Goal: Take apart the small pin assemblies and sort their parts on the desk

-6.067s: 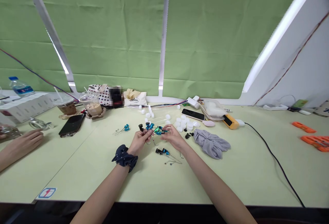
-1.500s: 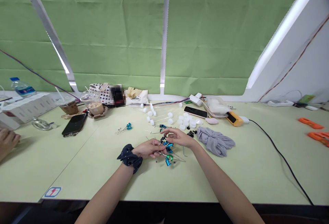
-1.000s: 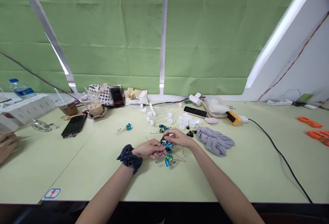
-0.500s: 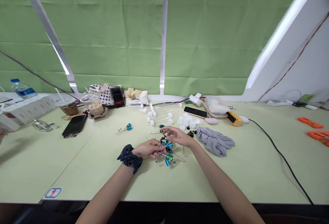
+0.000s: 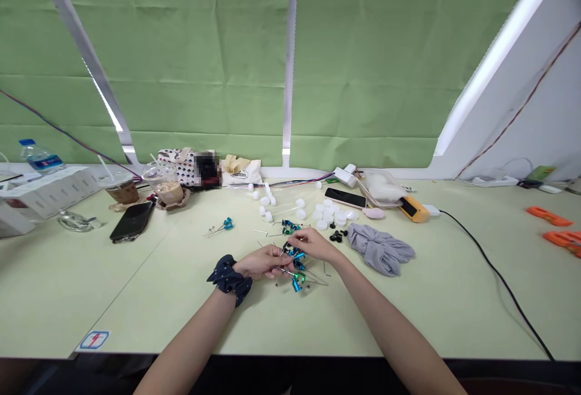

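My left hand, with a dark scrunchie at its wrist, is closed on a thin metal rod with a small black end piece. Over that black piece my right hand is pinched, its fingertips touching or very near it; the exact contact is hidden. Under and beside both hands lies a cluster of blue metallic parts and green metallic parts with thin rods. More blue and green parts lie just beyond my right hand. A separate blue part with wires rests farther left.
White round caps, black knobs and a grey cloth lie right of my hands. Behind are a phone and a yellow meter. Drink cups and a black phone stand left. A black cable crosses the right side.
My right hand has moved slightly down and left, and its spread fingers have closed into a pinch. My left hand stays put. Part of another person's hand has left the left edge.
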